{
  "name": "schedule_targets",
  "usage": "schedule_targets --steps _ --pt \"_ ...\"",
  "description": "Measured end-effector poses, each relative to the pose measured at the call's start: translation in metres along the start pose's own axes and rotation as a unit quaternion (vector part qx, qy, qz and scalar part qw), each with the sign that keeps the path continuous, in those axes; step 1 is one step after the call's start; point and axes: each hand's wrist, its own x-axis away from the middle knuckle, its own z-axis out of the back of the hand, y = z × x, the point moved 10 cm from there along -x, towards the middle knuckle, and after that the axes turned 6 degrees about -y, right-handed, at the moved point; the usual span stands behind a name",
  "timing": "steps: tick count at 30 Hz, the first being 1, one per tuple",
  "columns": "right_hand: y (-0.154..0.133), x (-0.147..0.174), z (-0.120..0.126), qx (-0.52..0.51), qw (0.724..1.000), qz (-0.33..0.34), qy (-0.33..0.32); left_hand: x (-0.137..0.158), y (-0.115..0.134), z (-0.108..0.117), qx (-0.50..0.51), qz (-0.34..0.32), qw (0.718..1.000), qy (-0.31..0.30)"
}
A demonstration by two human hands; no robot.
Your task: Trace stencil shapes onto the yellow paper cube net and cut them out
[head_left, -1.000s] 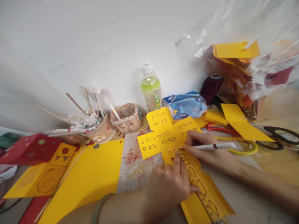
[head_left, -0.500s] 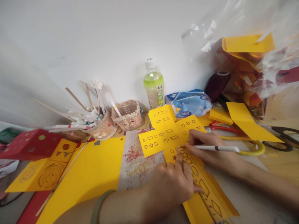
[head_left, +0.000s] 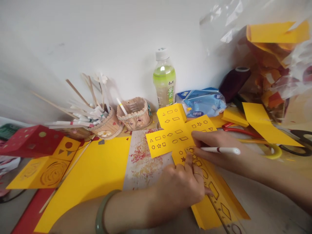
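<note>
Head: right hand (head_left: 212, 143) pinches pen (head_left: 221, 150) tight at stencil (head_left: 214, 191)'s far end; tip hidden. Stencil lies on card (head_left: 181, 139), long axis far-left to near-right. Left hand (head_left: 181, 185) covers its upper part, index and thumb spread, pressing, grasping nothing.

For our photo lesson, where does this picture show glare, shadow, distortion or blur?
Head view: white glints on the bag and bottle; head view: a soft shadow on the yellow sheet beside the left forearm; head view: stretched, softened edges, while the central cutout looks fairly clear.
</note>
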Motion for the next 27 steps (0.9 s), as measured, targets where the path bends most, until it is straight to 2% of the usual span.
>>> schedule_targets --steps 5,12,20,23,27 --pt "-0.003 -0.011 -0.003 0.054 0.997 -0.022 -0.044 0.002 0.002 -0.004 -0.007 -0.008 1.0 -0.011" --pt "-0.024 -0.036 -0.007 0.137 0.983 0.014 -0.121 0.003 0.004 -0.005 -0.014 -0.021 1.0 -0.015" --pt "-0.03 -0.05 -0.015 0.107 0.971 0.021 -0.212 0.005 0.007 -0.009 -0.016 -0.033 0.999 -0.018" --pt "-0.026 -0.055 -0.019 0.084 0.969 0.029 -0.229 0.005 0.008 -0.011 -0.019 -0.04 0.999 -0.031" --pt "-0.019 -0.056 -0.022 0.037 0.969 0.043 -0.239 0.003 0.005 -0.006 -0.011 -0.035 0.999 -0.017"
